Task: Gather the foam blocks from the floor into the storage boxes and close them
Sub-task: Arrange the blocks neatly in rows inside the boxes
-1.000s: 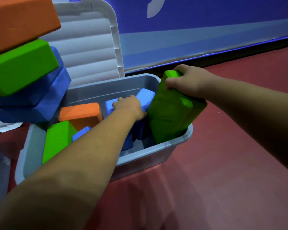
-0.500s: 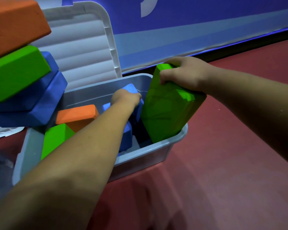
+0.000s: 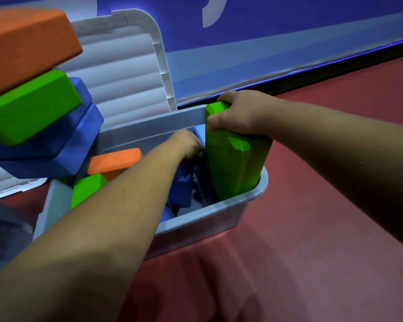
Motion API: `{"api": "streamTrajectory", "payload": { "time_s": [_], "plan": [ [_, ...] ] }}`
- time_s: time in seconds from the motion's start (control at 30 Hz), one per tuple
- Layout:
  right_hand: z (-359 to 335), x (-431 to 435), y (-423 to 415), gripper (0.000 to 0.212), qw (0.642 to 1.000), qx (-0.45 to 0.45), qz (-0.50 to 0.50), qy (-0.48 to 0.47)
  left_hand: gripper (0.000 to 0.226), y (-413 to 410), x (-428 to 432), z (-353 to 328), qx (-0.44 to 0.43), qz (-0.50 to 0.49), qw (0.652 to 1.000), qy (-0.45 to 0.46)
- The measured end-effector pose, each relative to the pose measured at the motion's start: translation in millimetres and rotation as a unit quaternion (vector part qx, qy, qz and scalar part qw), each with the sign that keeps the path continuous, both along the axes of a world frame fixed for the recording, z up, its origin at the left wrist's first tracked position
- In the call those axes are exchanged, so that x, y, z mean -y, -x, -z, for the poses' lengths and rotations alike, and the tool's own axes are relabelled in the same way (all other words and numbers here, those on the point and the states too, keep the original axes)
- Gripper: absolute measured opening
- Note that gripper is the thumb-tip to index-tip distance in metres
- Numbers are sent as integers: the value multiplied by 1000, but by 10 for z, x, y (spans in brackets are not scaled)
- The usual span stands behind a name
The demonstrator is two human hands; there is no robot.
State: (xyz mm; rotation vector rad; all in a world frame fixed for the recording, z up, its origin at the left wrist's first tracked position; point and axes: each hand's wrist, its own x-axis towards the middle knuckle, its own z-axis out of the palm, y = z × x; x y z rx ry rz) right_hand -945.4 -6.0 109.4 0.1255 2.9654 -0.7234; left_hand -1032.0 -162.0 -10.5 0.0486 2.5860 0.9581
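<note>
Left grip point(image 3: 189, 142) is down inside the storage box point(image 3: 254, 198), fingers curled over the top of a blue block point(image 3: 183, 184). The fingertips are tucked out of sight, so I'd say it has hold of it but can't swear to it. Right grip point(image 3: 240, 112) is wrapped tight round the top end of the tall green block point(image 3: 233, 163), thumb on the near face. That block stands on end, a bit tilted, in the right end of the box. What could go wrong imo: it pokes way above the rim, so left upright like that the lid point(image 3: 116, 73) won't close. The gap beside the blue block is also tight, so shoving down could pinch the left fingers or wedge foam on foam. Other stuff, left to right: a leaning stack at far left, top orange block point(image 3: 28, 47) over a stacked green block point(image 3: 30, 105) over stacked blue blocks point(image 3: 56, 145). It looms by the box's left end and looks ready to slide. The white ribbed lid stands open behind. An inner orange block point(image 3: 116, 161) and a low green block point(image 3: 86, 189) fill the box's left half, hogging room. Blue wall point(image 3: 265, 31) behind, red floor point(image 3: 312, 228) to the right.
</note>
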Motion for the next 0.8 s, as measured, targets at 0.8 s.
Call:
{"api": "streamTrajectory", "payload": {
  "time_s": [0.8],
  "plan": [
    [640, 151, 93, 58, 995, 5, -2, -95, 75, -46, 192, 175, 8, 162, 984, 80]
  ]
}}
